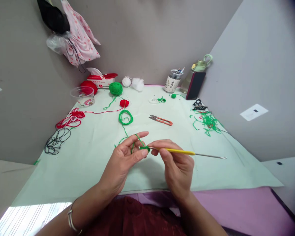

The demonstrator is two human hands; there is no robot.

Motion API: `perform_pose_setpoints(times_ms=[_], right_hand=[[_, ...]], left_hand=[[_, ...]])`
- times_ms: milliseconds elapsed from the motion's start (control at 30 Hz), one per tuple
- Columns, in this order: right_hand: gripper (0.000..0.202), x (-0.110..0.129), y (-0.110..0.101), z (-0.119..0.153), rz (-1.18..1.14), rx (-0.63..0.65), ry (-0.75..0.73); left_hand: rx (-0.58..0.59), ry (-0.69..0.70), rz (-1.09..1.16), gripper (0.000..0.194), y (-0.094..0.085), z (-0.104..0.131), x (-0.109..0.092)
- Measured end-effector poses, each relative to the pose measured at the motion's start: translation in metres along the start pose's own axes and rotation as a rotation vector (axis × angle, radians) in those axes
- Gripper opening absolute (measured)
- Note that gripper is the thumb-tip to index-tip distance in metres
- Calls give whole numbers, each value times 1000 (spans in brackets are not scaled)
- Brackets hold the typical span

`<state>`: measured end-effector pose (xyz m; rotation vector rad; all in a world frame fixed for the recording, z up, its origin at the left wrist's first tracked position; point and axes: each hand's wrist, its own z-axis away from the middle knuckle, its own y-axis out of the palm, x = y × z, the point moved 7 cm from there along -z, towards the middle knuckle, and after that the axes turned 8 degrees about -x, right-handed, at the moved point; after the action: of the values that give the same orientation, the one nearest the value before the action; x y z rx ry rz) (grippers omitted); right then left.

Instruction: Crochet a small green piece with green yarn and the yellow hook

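Between thumb and fingers, my left hand (124, 159) pinches a small green crochet piece (145, 149). Green yarn runs over its raised index finger and back to a loose green coil (125, 117) on the table. My right hand (178, 165) is closed around the yellow handle of a double-ended crochet hook (182, 151). The hook's left tip meets the green piece, though the exact stitch is too small to make out. Its other metal end points right, free of anything. Orange-handled thread snips (161, 120) lie beyond my hands.
Green yarn ball (115, 88), small red ball (124, 103), clear tub (85, 96) and tissue box (102, 80) stand back left. Red yarn (71, 118) and black cord (57, 141) lie left. Pen jar (172, 81), phone (196, 86) and green scraps (209, 122) are right.
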<state>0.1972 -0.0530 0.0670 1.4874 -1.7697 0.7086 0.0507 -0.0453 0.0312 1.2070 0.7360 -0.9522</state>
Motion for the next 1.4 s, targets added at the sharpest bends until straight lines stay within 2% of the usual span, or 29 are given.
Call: perform_pose_setpoints(times_ms=[67, 167, 200, 267, 367, 500, 667, 767, 900, 1067, 1133, 1200, 1233, 1300, 1400], right_hand=[[28, 6, 1, 7, 129, 0, -148], [37, 15, 2, 15, 276, 14, -356], [36, 14, 0, 14, 261, 12, -341], [28, 8, -7, 8, 154, -33, -190], [19, -4, -10, -2, -36, -58, 55], [16, -10, -4, -3, -105, -9, 134], [18, -27, -6, 2, -264, -37, 293], [21, -26, -5, 1, -308, -25, 309], [21, -9, -7, 1, -105, -38, 166], [27, 17, 1, 12, 213, 76, -267], [30, 22, 6, 18, 345, 90, -428], [32, 22, 6, 21, 427, 64, -494], [32, 21, 4, 20, 417, 48, -474], [30, 14, -2, 13, 288, 12, -322], [24, -1, -9, 3, 20, -53, -13]], left_hand=[[-46, -3, 27, 43, -2, 0, 2], [1, -137, 132, 43, 2, -2, 9], [22, -188, 165, 41, 3, -2, 11], [31, -227, 202, 37, 3, -4, 11], [4, -129, 138, 31, 0, -5, 3], [48, -5, -28, 32, 2, -1, -2], [61, -23, -52, 31, -1, 1, -1], [43, -17, -58, 33, -6, 0, -3], [26, 77, -138, 31, -9, -1, -7], [-66, 174, -207, 32, -11, 2, -9], [-70, 119, -120, 39, -10, 2, -4], [-4, -31, 10, 44, -5, 1, 6], [31, -112, 70, 43, -2, 1, 11], [58, -215, 151, 38, -1, 0, 15], [22, -177, 151, 39, -6, -3, 8]])
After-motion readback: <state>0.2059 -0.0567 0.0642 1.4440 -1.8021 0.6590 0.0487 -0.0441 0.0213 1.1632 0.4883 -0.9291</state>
